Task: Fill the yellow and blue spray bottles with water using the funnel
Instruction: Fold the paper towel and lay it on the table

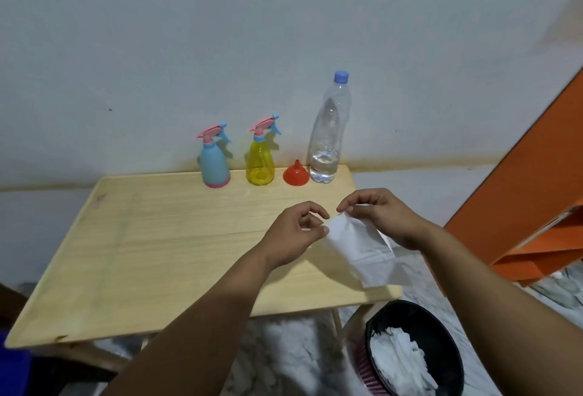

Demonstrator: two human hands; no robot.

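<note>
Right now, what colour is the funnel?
Red; the funnel shows clearly in the head view.

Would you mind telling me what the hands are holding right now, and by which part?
Both the left hand and the right hand pinch a white tissue by its upper edge, above the table.

Bin (441, 326) cut off below.

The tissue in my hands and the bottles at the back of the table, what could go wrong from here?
1. Both hands, left and right, hold the tissue, so neither is free yet for pouring.
2. The tall water bottle stands near the table corner; it might topple if bumped.
3. The funnel lies mouth-down and may roll when grabbed.
</note>
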